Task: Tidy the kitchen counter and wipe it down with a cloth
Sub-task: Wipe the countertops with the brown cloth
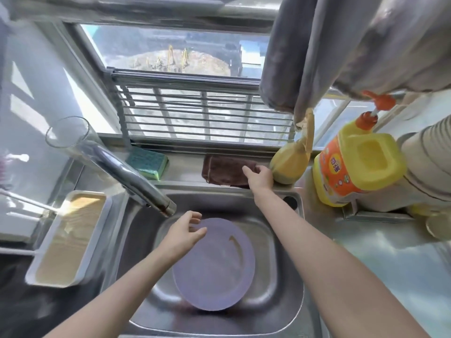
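A lilac plate (pixel 214 269) lies tilted in the steel sink (pixel 288 301). Above its near rim the left hand (pixel 184 234) hovers, fingers (pixel 195 217) loosely spread and holding nothing. Farther back, the right hand (pixel 260 178) rests on the brown cloth (pixel 224 170) on the ledge behind the sink, fingers pressing its right edge, between a green sponge (pixel 147 162) and a yellow bottle (pixel 289 164).
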Demonstrator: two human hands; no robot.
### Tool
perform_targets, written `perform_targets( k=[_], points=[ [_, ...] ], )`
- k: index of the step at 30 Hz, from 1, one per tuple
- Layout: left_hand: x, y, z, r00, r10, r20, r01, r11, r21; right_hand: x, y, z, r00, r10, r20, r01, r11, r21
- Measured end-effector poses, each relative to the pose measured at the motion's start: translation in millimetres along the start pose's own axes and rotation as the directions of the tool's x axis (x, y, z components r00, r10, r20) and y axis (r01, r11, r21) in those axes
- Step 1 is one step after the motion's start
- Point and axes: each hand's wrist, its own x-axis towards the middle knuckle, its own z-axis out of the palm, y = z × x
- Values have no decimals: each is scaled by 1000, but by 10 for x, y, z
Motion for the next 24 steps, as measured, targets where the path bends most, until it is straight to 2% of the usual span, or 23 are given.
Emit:
perform_targets(
  k=[2, 5, 9, 10, 12, 16, 18, 20, 22, 24],
  points=[
    [-20, 38, -38, 1000, 13, 1, -13, 1000, -14, -180, -45, -108, 992, -92, 85, 87, 994, 59],
    [-92, 142, -61, 998, 69, 7, -69, 997, -35, -516, -67, -276, 969, -166, 184, 138, 978, 157],
    [-286, 372, 13, 972, 226, -71, -228, 973, -29, -978, -33, -620, 968, -180, 175, 148, 972, 181],
    [-353, 441, 46, 948, 308, -76, -310, 951, -20, -1083, 1, -722, 972, -180, 151, 155, 974, 166],
    [-507, 583, 142, 881, 472, 11, -472, 881, 25, -1312, 67, -915, 983, -151, 108, 131, 977, 170],
    [-786, 774, 479, 762, 616, 201, -640, 765, 80, -1785, 220, -1210, 995, -82, 56, 67, 971, 230],
    [-903, 820, 633, 756, 615, 224, -638, 769, 40, -2019, 217, -1372, 996, -39, 82, 4, 920, 392],
    [-1018, 881, 732, 781, 584, 220, -576, 811, -104, -2208, 189, -1540, 987, -18, 158, -73, 833, 549],
    [-1130, 977, 792, 805, 549, 225, -477, 824, -305, -2327, 202, -1682, 980, -36, 196, -89, 803, 590],
    [-1259, 1073, 833, 832, 490, 260, -338, 820, -462, -2421, 274, -1788, 974, -91, 207, -42, 826, 563]
  ],
)
